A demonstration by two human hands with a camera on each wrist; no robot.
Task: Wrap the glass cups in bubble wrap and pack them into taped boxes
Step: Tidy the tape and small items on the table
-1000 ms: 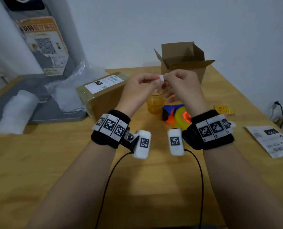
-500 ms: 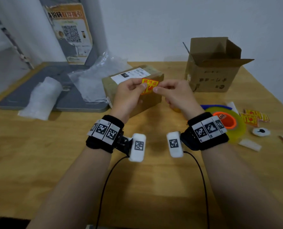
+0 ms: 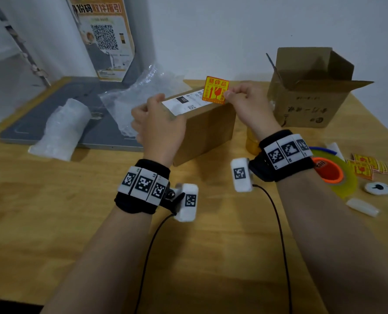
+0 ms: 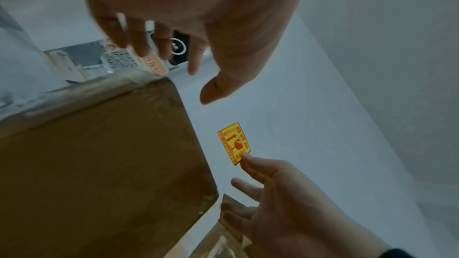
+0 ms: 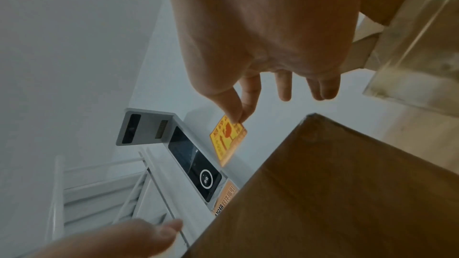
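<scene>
Currently, item one: sealed box point(image 3: 202, 123), closed, white shipping label on top, standing toward the far edge of the table point(image 3: 52, 223). Item two: fragile sticker point(image 3: 215, 89), pinched at one corner between thumb and forefinger of our right hand point(image 3: 247, 103), hanging just above the box's far right top corner, not yet stuck. Item three: our left hand point(image 3: 156, 123), fingers loosely apart and holding nothing, beside the box's near left corner. We judge it best to brace the box with the left hand, lower the sticker flat on bare cardboard clear of the label, and smooth outward from the pinched corner. Open box point(image 3: 311, 91), amber glass cup point(image 3: 253, 143) and tape roll point(image 3: 338, 175) wait at the right edge.
</scene>
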